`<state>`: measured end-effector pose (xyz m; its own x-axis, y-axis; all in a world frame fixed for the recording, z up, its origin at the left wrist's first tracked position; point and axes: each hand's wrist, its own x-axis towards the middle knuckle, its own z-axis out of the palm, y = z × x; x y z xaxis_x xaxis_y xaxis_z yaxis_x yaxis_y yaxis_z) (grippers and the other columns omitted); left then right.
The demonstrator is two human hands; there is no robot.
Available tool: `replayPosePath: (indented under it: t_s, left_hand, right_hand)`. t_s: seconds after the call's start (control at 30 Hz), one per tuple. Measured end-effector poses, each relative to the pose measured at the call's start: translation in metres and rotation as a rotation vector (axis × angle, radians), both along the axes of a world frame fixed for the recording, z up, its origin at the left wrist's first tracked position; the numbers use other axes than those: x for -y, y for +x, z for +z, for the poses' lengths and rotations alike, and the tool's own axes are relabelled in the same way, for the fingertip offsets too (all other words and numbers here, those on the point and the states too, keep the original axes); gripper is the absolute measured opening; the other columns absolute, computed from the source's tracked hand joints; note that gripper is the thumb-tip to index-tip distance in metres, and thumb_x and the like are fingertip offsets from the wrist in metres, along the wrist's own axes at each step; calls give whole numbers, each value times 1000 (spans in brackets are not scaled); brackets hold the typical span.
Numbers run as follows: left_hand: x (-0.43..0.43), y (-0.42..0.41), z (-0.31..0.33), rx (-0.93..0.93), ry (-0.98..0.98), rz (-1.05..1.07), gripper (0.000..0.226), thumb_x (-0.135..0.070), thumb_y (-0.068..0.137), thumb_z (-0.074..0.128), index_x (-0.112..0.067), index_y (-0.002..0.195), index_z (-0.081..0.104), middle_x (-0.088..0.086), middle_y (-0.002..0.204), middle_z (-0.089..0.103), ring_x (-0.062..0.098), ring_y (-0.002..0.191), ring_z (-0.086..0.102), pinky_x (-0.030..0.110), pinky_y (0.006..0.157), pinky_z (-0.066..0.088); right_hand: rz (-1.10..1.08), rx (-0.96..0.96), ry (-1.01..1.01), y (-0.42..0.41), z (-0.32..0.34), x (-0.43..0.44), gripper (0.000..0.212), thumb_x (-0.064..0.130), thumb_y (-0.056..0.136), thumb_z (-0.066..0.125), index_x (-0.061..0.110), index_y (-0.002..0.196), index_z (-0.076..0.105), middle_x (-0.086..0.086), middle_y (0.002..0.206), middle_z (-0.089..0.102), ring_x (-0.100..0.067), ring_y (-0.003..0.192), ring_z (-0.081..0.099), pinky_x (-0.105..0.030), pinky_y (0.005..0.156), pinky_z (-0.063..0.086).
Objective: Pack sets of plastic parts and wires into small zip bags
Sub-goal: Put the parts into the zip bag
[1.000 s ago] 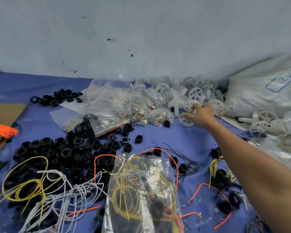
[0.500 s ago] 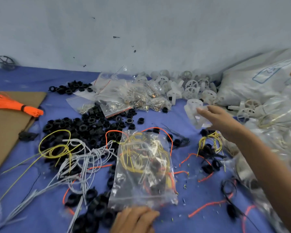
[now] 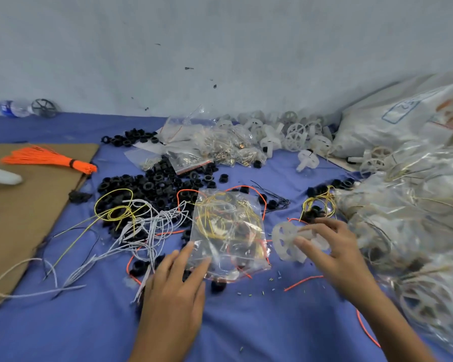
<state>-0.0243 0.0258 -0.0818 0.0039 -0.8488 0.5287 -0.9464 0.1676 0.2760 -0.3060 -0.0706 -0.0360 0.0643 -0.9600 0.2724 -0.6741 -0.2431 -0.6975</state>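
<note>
parts-packing workshop, heaped plastic wheels (image 3: 296, 133), wires (image 3: 152, 226)

Blue cloth (image 3: 246, 322), black rings (image 3: 152, 181), orange wire bundle (image 3: 47, 158), white wheels (image 3: 296, 134).

Bare blue cloth (image 3: 259, 322) nearside; black rings (image 3: 152, 184) crowd beyond.

Clear, glossy, crinkled plastic film on the zip bag (image 3: 228, 231). Milky, translucent plastic in the spoked wheel (image 3: 283, 240). Matt black plastic for the ring parts (image 3: 147, 181). Smooth plastic sheathing on the yellow wires (image 3: 118, 212). Soft, matt blue cloth (image 3: 246, 330) underneath. Matt, plain brown cardboard (image 3: 24, 218) at left.
</note>
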Motion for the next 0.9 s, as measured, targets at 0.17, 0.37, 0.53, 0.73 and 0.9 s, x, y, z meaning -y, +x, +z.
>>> replayPosePath:
  t_s: [0.17,0.37,0.53,0.73,0.9]
  left_hand:
    - [13,-2,14,-195,-4,-71,37,-28,96,48,-16,124,69,-5,127,66,17,114,63,30,100,43]
    - [24,-17,21,-227,-35,-141,43,7,82,63,-9,122,69,0,120,67,18,111,61,19,106,37]
    - [19,-24,19,-205,14,-269,57,5,81,65,-8,137,57,-1,138,55,15,127,51,21,111,33]
    - [18,-24,21,-209,43,-317,68,5,76,65,-6,142,51,0,147,49,14,129,46,16,113,27]
    - [17,-20,26,-241,25,-341,73,9,74,61,-9,144,49,-1,147,48,14,133,46,22,114,30]
  right_hand:
    - [193,549,216,8,16,-63,14,28,84,64,18,91,71,-4,69,63,-18,60,55,-25,59,48]
    - [219,1023,633,48,-6,-100,26,1,69,72,-1,94,65,-29,62,54,-30,49,52,-35,46,47]
    - [115,1158,634,80,-5,-83,25,7,86,60,11,110,67,-26,91,71,-27,67,66,-33,60,59]
    - [111,1204,602,123,-7,-50,25,1,97,45,15,109,62,-19,103,69,-25,81,67,-31,64,55]
    - [159,1184,716,151,-14,-16,22,4,95,43,14,107,59,-4,78,62,-12,68,62,-23,58,48]
